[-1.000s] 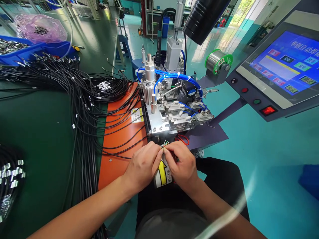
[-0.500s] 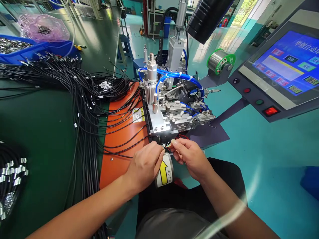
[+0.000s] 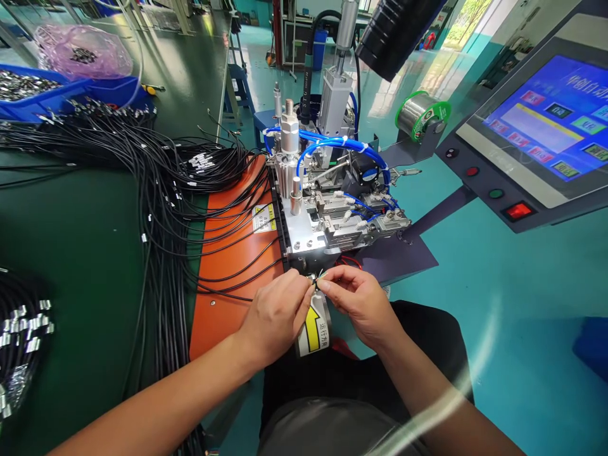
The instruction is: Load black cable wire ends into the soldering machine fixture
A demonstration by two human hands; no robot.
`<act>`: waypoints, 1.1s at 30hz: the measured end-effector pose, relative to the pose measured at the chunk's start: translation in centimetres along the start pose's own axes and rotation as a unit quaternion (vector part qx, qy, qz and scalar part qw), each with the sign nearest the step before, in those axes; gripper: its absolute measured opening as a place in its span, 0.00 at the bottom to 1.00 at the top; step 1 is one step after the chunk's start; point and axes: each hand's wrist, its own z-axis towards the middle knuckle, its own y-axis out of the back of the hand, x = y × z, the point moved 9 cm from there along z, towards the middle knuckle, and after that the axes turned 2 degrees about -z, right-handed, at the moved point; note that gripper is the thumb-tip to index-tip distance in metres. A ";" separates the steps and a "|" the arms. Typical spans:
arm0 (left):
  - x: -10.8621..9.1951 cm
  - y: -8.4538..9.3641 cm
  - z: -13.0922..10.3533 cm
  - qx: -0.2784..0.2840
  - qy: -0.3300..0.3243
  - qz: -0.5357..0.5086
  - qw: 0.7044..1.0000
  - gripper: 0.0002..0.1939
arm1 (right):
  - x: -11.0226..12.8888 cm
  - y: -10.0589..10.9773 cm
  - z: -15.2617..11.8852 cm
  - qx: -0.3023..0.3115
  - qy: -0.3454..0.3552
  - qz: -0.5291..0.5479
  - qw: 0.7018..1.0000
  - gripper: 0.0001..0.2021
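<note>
At the front edge of the machine (image 3: pixel 304 237), my left hand (image 3: pixel 280 307) pinches the end of a black cable, whose small tip shows between thumb and forefinger. My right hand (image 3: pixel 358 301) meets it from the right, thumb and forefinger closed on the thin wires (image 3: pixel 320 275) at that end. The fingertips of both hands nearly touch and hide most of the cable end. Just below them is a white roller with a yellow arrow label (image 3: pixel 313 329). Black cables (image 3: pixel 237 285) lie across the orange cover (image 3: pixel 232 323) left of the machine.
A large bundle of black cables (image 3: pixel 161 285) hangs over the green table (image 3: pixel 95 228). Blue bins (image 3: pixel 61 104) stand at the back left. On the right are a solder spool (image 3: pixel 418 117) and a touchscreen panel (image 3: pixel 546 133). A black cylinder (image 3: pixel 399 35) hangs above.
My right hand's fingertips have moved slightly left and down, closer to my left fingertips, and now cover more of the coloured wires. My left hand has stayed in place.
</note>
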 end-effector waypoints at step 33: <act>-0.3 0.7 0.0 -0.017 0.033 -0.067 0.997 0.13 | 1.2 -1.2 -0.1 -0.105 0.142 0.016 0.984 0.06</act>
